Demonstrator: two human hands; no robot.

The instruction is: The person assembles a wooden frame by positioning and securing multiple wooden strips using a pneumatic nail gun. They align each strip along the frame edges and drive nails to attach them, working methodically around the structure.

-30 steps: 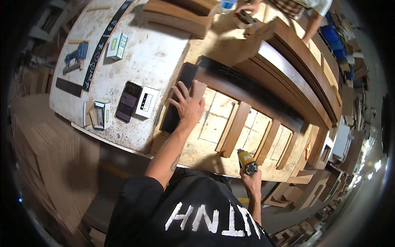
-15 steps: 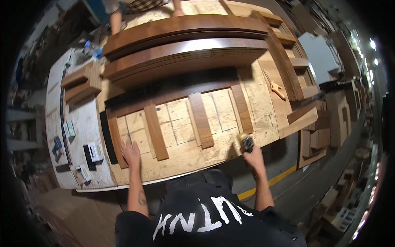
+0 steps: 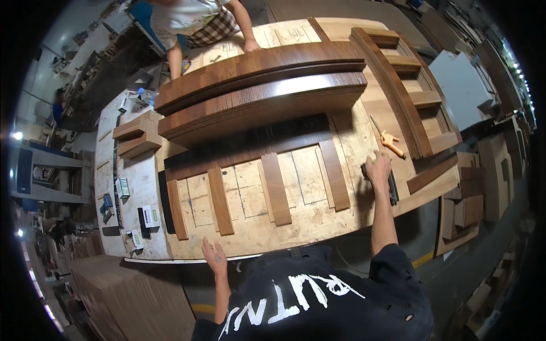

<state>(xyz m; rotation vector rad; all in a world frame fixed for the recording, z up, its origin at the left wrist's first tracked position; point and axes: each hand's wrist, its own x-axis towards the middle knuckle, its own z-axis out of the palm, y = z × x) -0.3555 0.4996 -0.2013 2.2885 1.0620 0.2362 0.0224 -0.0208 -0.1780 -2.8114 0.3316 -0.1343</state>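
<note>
Bracing with open left hand [image 3: 214, 257] on the pale plywood workbench [image 3: 250, 238] edge, right hand [image 3: 378, 169] closing around a dark power tool [image 3: 391, 184] — reaching past brown wooden slats [image 3: 277, 188].

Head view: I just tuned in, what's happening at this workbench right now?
A person leans over a big plywood workbench carrying a dark wooden frame with four short slats. Their left hand rests open at the near edge of the bench. Their right hand reaches out to a dark power tool lying on the bench, beside an orange-handled tool. Whether it grips the tool is unclear. Curved wooden mouldings lie behind, where another person leans.
</note>
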